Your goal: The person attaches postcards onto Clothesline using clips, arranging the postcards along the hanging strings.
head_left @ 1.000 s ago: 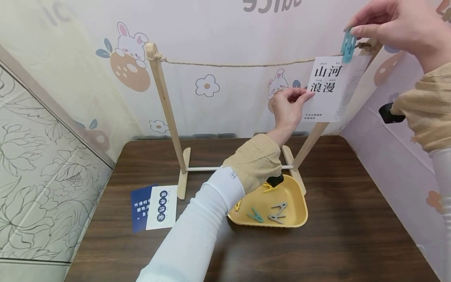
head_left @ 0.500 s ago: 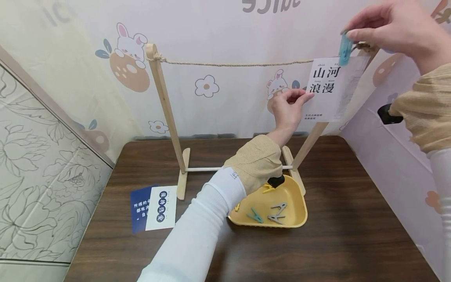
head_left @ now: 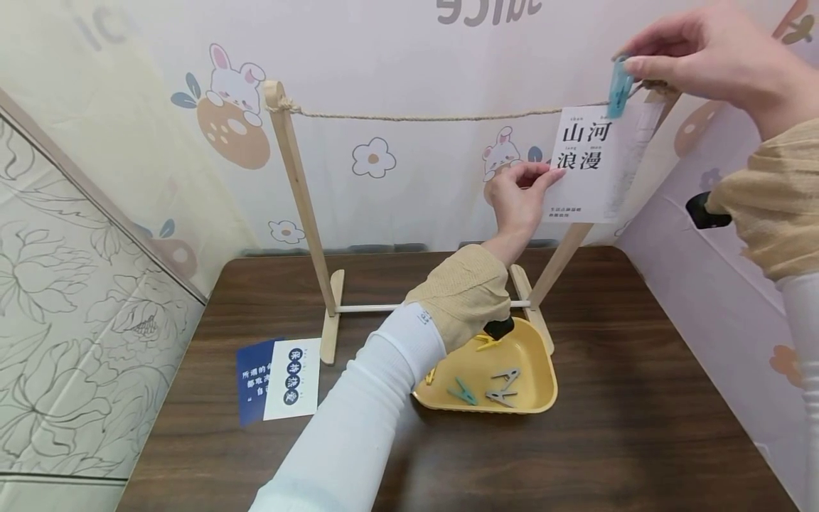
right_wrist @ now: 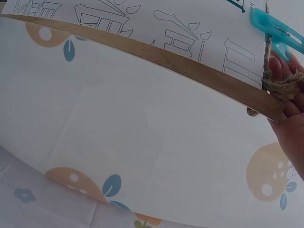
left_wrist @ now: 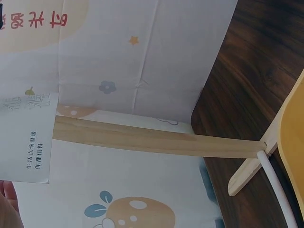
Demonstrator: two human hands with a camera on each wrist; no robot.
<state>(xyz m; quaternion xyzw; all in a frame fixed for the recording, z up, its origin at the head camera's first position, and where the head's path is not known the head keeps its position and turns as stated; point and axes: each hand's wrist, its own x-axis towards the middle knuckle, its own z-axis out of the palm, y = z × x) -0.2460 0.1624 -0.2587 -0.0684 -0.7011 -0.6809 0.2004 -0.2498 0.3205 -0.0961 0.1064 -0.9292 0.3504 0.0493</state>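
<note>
A white card [head_left: 582,188] with large black Chinese characters hangs against the twine [head_left: 416,118] near the stand's right end. My left hand [head_left: 520,203] pinches the card's left edge between thumb and fingers. At the card's top edge, my right hand [head_left: 723,64] pinches the upper end of a light blue clothespin [head_left: 619,91], whose lower end overlaps card and twine. In the right wrist view the clothespin [right_wrist: 278,31] lies across the twine beside the card's outlined lettering [right_wrist: 185,35]. The left wrist view shows the card's lower corner [left_wrist: 23,152] and only part of the left hand [left_wrist: 8,206].
A wooden stand [head_left: 301,192] carries the twine. Below it, a yellow basket [head_left: 547,398] holds several clothespins in yellow, green and grey. A white card [head_left: 307,398] overlaps a blue card [head_left: 252,405] on the brown table [head_left: 608,441], at the left. A patterned curtain backs the table.
My right hand and the blue clothespin have shifted slightly left and down, and the clothespin has turned a little. The card has moved slightly left; my left hand keeps its pinch.
</note>
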